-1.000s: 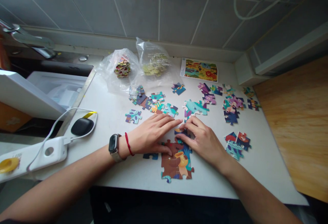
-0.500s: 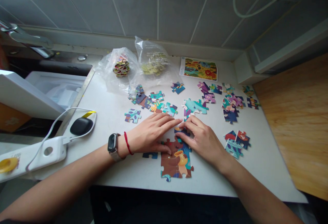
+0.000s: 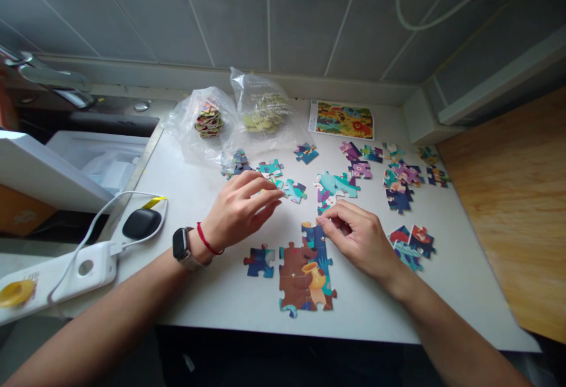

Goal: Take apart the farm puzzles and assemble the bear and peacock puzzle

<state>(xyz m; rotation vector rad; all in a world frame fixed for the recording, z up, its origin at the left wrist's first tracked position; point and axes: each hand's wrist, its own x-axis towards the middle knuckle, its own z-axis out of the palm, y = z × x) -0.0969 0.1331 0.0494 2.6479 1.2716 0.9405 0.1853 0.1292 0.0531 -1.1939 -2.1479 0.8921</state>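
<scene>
A joined puzzle cluster (image 3: 305, 278) showing a brown bear with an orange pot lies near the white counter's (image 3: 212, 298) front edge. My right hand (image 3: 360, 236) is curled, with thumb and forefinger pinched at the right edge of the blue piece (image 3: 312, 235) on top of the cluster. My left hand (image 3: 236, 213), with a watch and red cord at the wrist, hovers with loosely spread fingers over loose teal pieces (image 3: 283, 186). A single dark blue piece (image 3: 259, 260) lies left of the cluster.
Several loose pieces (image 3: 398, 180) are scattered across the back and right. Two plastic bags of pieces (image 3: 234, 115) and a reference picture (image 3: 341, 120) sit by the tiled wall. A white power bank (image 3: 66, 269), black case (image 3: 141, 223) and sink (image 3: 88, 157) are at left; wood surface (image 3: 508, 210) at right.
My left hand lifted off the cluster and moved up and left toward the loose teal pieces, uncovering the dark blue piece. My right hand shifted slightly right and stays at the cluster's top.
</scene>
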